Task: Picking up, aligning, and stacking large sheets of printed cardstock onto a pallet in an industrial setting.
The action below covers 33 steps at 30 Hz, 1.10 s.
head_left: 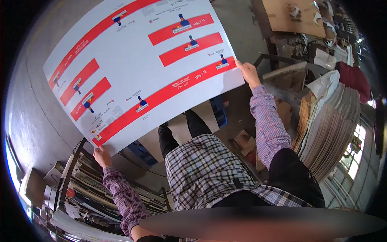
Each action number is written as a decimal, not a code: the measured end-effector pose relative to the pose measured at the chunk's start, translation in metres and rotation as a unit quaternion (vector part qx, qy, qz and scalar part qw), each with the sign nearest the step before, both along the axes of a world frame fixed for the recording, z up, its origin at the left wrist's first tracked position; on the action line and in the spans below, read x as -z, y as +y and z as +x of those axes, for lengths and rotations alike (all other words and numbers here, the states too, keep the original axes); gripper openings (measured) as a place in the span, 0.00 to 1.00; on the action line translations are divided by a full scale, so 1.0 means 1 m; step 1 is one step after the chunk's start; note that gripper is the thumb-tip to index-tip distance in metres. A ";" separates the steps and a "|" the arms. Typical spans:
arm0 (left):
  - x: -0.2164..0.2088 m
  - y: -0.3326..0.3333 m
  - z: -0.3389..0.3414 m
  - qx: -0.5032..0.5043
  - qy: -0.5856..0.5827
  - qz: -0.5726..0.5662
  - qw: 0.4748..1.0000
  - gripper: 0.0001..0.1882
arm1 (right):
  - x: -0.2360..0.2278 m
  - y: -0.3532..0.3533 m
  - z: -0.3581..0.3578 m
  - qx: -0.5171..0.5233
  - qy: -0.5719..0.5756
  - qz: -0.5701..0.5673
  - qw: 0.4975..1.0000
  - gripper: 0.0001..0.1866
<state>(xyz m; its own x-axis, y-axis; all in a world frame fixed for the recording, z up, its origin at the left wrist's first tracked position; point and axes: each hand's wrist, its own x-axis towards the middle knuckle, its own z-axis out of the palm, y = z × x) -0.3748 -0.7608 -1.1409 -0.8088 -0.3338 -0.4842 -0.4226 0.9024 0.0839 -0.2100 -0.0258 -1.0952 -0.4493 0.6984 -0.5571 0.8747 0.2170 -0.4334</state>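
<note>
A large white printed sheet (133, 60) with red bands and small blue figures stretches out in front of me, tilted with its right side farther away. My left hand (102, 156) pinches its near left corner. At the near right corner, my right hand (248, 74) grips the edge, thumb on top and the other fingers mostly hidden beneath. Both arms reach outward, so the sheet hangs in the air between them. Its far edge runs past the top of the picture.
A rack (86, 177) packed with upright boards stands at my left. To the right, a thick stack of cardboard sheets (334, 117) leans by a metal frame. Brown cardboard (296, 16) lies at the far right. Blue pallet parts (217, 109) show below the sheet, near my legs.
</note>
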 end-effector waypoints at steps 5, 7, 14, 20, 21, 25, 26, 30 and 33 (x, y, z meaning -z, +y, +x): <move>-0.069 0.112 0.026 0.167 0.171 0.001 0.971 0.22 | -0.029 -0.016 -0.016 -0.023 0.045 -0.040 0.998 0.23; -0.077 0.155 0.051 0.134 0.138 0.201 0.961 0.22 | -0.045 -0.004 -0.023 0.020 0.028 -0.197 0.980 0.23; -0.112 0.219 0.074 0.353 -0.010 0.127 0.927 0.46 | -0.140 -0.057 -0.072 0.059 0.086 -0.310 0.945 0.19; -0.107 0.198 0.021 0.532 0.102 0.121 0.832 0.26 | -0.249 -0.070 -0.114 -0.042 0.075 -0.251 0.964 0.21; -0.121 0.208 0.011 0.591 0.084 0.080 0.798 0.25 | -0.236 -0.044 -0.103 -0.077 0.036 -0.263 0.961 0.23; -0.158 0.250 -0.028 0.673 0.003 0.027 0.739 0.21 | -0.193 -0.098 -0.116 -0.485 -0.156 0.037 0.860 0.35; -0.162 0.266 -0.029 0.673 0.010 0.039 0.739 0.21 | -0.157 -0.109 -0.080 -0.523 0.007 -0.005 0.852 0.44; -0.177 0.277 -0.028 0.805 0.021 -0.160 0.571 0.23 | -0.113 -0.169 -0.086 -0.637 0.038 0.057 0.768 0.45; -0.207 0.274 -0.048 0.783 -0.001 -0.093 0.615 0.18 | -0.127 -0.158 -0.101 -0.653 0.088 0.148 0.738 0.39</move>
